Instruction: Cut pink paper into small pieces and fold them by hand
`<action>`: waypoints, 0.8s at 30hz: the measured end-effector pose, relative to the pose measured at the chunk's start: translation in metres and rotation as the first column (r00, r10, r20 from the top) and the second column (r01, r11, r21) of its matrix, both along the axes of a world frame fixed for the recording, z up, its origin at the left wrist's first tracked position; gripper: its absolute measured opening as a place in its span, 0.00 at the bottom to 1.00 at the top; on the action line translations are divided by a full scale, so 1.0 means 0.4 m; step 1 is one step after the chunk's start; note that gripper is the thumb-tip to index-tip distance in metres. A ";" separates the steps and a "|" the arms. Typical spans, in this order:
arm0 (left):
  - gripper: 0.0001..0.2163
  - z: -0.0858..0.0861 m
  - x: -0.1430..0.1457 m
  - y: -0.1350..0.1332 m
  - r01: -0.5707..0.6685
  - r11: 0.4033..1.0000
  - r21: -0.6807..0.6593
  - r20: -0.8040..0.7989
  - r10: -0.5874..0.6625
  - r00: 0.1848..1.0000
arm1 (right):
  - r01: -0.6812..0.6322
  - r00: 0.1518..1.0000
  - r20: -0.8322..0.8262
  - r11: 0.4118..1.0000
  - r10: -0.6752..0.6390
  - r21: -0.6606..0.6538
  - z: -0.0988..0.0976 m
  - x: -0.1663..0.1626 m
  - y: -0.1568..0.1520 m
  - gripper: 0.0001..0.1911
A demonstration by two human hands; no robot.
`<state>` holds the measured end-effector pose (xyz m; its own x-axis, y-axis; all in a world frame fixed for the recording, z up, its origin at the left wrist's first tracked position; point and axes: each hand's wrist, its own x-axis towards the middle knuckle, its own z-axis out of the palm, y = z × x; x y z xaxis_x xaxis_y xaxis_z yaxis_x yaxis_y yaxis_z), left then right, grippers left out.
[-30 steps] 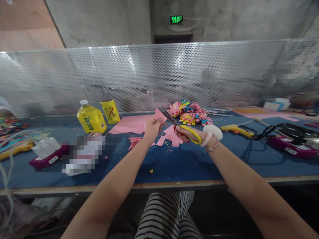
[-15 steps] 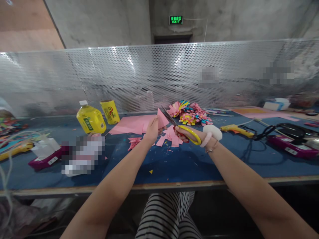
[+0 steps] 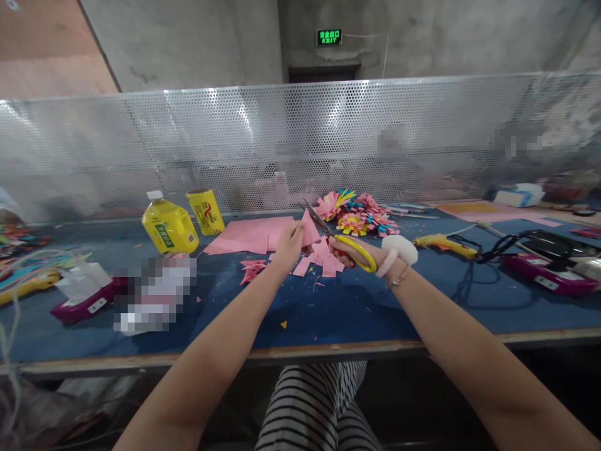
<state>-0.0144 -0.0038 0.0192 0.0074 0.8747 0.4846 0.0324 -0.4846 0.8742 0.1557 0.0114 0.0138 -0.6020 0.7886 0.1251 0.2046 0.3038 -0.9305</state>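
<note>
My left hand pinches a folded piece of pink paper, its pointed end up. Yellow-handled scissors are gripped in my right hand, their blades slanting up and left beside the paper's right edge. Whether the blades touch the paper I cannot tell. Beneath both hands lie cut pink paper strips. A small bunch of folded pink pieces rests to the left of them. Larger pink sheets lie flat behind my left hand.
Finished-looking paper flowers are heaped behind the scissors. A yellow bottle and a yellow can stand at the left. On the right lie a yellow glue gun and a purple power strip. A perforated metal screen borders the back.
My left hand has shifted slightly right with the folded paper, bringing it closer to the scissor blades. My right hand and the scissors have barely moved.
</note>
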 end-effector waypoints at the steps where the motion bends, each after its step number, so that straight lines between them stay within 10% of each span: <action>1: 0.16 0.000 -0.001 0.001 -0.029 0.999 0.015 -0.009 0.029 1.000 | 0.000 1.000 0.000 1.000 0.000 -0.009 -0.004 0.000 0.004 0.18; 24: 0.11 -0.005 0.001 -0.009 -0.222 0.966 0.133 -0.002 0.224 0.975 | -0.017 1.000 -0.007 0.990 0.016 -0.140 0.015 -0.029 -0.046 0.19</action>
